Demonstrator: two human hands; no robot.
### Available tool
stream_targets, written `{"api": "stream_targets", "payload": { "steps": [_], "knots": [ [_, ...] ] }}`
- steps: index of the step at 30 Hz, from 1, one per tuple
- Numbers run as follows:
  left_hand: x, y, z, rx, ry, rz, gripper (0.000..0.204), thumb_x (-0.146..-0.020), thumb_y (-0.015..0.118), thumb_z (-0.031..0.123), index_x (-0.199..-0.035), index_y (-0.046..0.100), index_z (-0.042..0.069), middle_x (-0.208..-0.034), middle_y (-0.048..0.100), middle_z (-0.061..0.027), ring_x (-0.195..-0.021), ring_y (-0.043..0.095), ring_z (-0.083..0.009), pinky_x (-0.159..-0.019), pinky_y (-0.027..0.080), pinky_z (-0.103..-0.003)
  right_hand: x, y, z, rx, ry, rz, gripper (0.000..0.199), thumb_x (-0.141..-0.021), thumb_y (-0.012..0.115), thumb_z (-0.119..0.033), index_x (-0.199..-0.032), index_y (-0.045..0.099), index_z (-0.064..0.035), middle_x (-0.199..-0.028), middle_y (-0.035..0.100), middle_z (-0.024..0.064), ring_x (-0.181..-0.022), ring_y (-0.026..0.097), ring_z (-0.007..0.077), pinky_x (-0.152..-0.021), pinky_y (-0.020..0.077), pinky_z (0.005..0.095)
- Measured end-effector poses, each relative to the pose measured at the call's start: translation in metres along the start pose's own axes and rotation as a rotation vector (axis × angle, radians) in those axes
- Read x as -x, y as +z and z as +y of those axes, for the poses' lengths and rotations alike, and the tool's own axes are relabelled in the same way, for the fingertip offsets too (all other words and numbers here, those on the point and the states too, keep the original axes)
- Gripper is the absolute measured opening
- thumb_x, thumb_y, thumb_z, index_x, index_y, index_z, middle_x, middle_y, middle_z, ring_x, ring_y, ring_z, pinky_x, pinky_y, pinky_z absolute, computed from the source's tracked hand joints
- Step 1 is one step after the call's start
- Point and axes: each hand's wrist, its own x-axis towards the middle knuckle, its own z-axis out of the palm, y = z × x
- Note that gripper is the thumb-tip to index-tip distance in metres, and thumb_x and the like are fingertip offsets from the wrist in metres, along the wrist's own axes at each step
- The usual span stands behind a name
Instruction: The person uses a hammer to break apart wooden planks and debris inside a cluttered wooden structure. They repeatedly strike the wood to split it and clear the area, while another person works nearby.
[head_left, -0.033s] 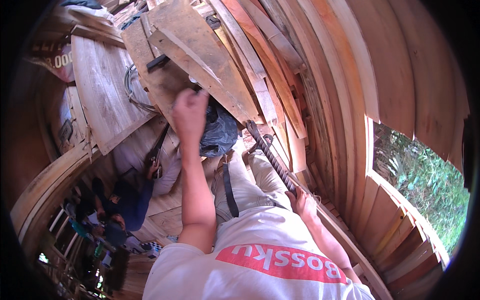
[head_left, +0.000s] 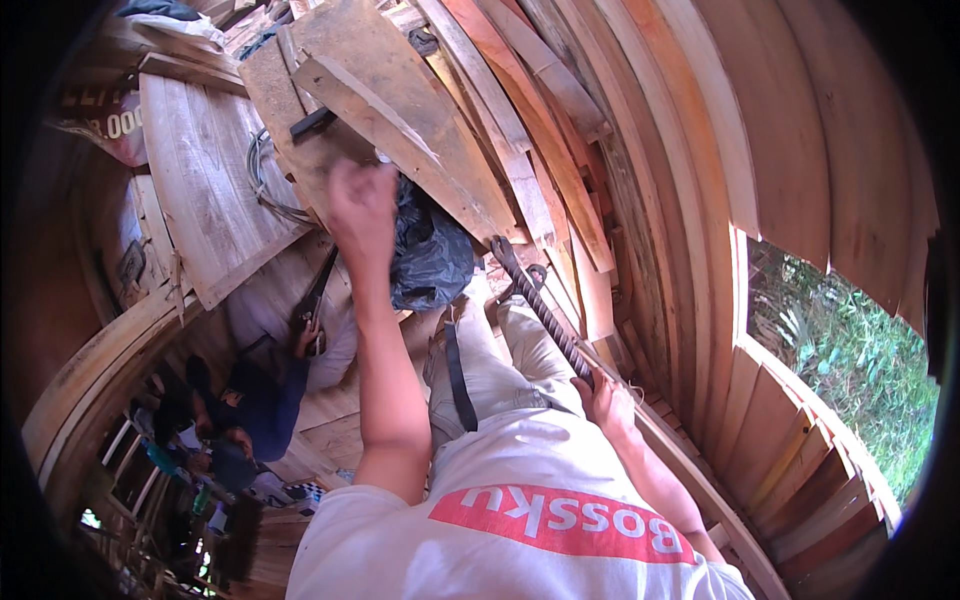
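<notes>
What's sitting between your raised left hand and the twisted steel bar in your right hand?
In the head view, a crumpled black plastic bag lies between the left hand and the twisted steel bar gripped by the right hand.

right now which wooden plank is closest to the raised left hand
The pale, narrow wooden plank lying diagonally just above the left hand; the wider brown boards sit further off.
</notes>
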Motion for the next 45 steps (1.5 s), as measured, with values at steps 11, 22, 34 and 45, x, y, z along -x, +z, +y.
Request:
{"api": "stream_targets", "payload": {
  "steps": [11, 22, 34, 45],
  "knots": [
    [-0.127, 0.052, -0.050, 0.277, 0.118, 0.353, 0.093, -0.073, 0.072, 0.009, -0.142, 0.012, -0.007, -0.134, 0.040, -0.0249, -0.118, 0.050, -0.0322, -0.098, 0.043, -0.040, 0.012, 0.000, -0.004, 0.024, -0.057, 0.058, 0.045, -0.091, 0.050, -0.046, -0.103, 0.055, -0.0025, -0.075, 0.066, 0.0203, -0.074, 0.067, 0.0368, -0.066, 0.0523, 0.0468],
    [-0.132, 0.053, -0.068, -0.049, 0.156, 0.594, 0.085, -0.074, 0.064, 0.015, -0.140, 0.015, -0.008, -0.130, 0.040, -0.0321, -0.114, 0.049, -0.0423, -0.096, 0.044, -0.045, -0.002, 0.021, 0.007, -0.073, -0.020, 0.048, 0.042, -0.090, 0.054, -0.047, -0.097, 0.053, -0.0054, -0.076, 0.066, 0.0190, -0.075, 0.065, 0.0378, -0.068, 0.0501, 0.0466],
    [-0.127, 0.065, -0.052, -0.364, 0.192, 0.546, 0.090, -0.075, 0.066, 0.024, -0.139, 0.014, -0.011, -0.131, 0.036, -0.0341, -0.117, 0.045, -0.0458, -0.099, 0.039, -0.047, -0.015, 0.018, 0.014, -0.105, -0.063, -0.061, 0.037, -0.088, 0.059, -0.037, -0.100, 0.053, -0.0028, -0.079, 0.066, 0.0214, -0.079, 0.066, 0.0374, -0.072, 0.0515, 0.0469],
    [-0.136, 0.062, -0.054, -0.413, 0.177, 0.559, 0.083, -0.073, 0.063, 0.023, -0.136, 0.021, -0.010, -0.127, 0.040, -0.0336, -0.114, 0.046, -0.0465, -0.097, 0.038, -0.049, -0.030, 0.051, 0.029, -0.203, -0.074, -0.099, 0.032, -0.087, 0.059, -0.033, -0.100, 0.054, -0.0041, -0.081, 0.066, 0.0228, -0.082, 0.065, 0.0394, -0.075, 0.0506, 0.0478]
  ]
}}
